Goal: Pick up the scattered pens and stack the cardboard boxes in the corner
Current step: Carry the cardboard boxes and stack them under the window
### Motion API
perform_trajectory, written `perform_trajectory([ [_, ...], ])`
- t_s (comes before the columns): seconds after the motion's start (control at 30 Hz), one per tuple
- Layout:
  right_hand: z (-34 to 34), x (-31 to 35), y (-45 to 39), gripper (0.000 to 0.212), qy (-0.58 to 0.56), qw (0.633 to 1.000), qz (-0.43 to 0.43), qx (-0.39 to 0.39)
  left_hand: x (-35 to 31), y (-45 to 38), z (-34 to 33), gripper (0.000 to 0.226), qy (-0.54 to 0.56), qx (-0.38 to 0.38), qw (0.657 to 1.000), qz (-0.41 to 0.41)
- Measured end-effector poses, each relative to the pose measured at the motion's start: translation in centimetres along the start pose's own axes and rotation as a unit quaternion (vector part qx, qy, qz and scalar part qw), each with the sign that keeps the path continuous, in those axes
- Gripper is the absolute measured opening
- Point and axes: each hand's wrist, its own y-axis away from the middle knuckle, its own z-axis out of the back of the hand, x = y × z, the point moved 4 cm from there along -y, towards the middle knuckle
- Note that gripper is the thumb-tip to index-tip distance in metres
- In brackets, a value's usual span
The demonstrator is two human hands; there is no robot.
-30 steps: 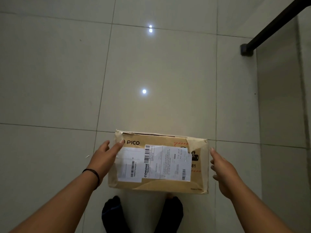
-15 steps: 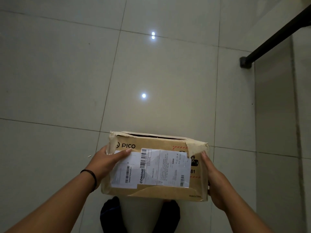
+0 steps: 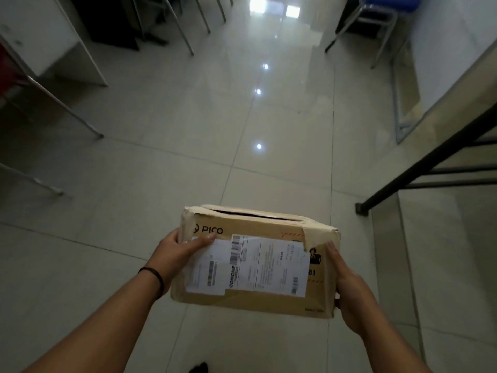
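A worn cardboard box (image 3: 255,224), printed PICO and carrying white shipping labels, hangs in the air above the tiled floor at lower centre. Its top flaps gape slightly and torn tape hangs at the right corner. My left hand (image 3: 174,251) grips the box's left end, thumb lying across the top near the label. My right hand (image 3: 349,286) holds the right end, thumb at the upper edge and fingers hidden behind the side. No pens are in view.
A black table leg (image 3: 419,162) slants down to the floor at right. A white desk (image 3: 53,44) and thin metal legs (image 3: 61,109) stand at left. Chair legs (image 3: 183,36) are at the far end and a blue chair (image 3: 387,6) sits top right.
Both hands closed on the box ends and lifted it off the floor. The view tilted up from the floor tiles to the room's aisle and furniture.
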Motion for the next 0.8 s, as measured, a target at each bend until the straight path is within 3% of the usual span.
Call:
perform_trajectory([
  [0.13,-0.7,8.1,6.7,0.059,-0.013,0.997,0.079,0.010,-8.3,5.4,3.2,0.055,0.027,-0.010,0.997,-0.067],
  [0.2,-1.3,11.8,9.9,0.051,-0.024,0.992,0.120,0.028,-11.8,8.2,4.9,0.056,0.037,-0.019,0.994,-0.097],
  [0.37,-3.1,18.9,17.2,0.057,-0.016,0.970,0.232,0.070,-19.0,16.2,9.5,0.035,0.063,-0.056,0.977,-0.195],
  [0.63,-8.6,27.4,26.5,0.070,0.016,0.931,0.337,0.140,-25.1,26.3,17.9,0.035,0.075,-0.119,0.938,-0.315],
  [0.8,-13.9,30.6,32.1,0.049,0.007,0.896,0.392,0.208,-25.9,31.9,23.8,0.040,0.101,-0.183,0.906,-0.367],
])
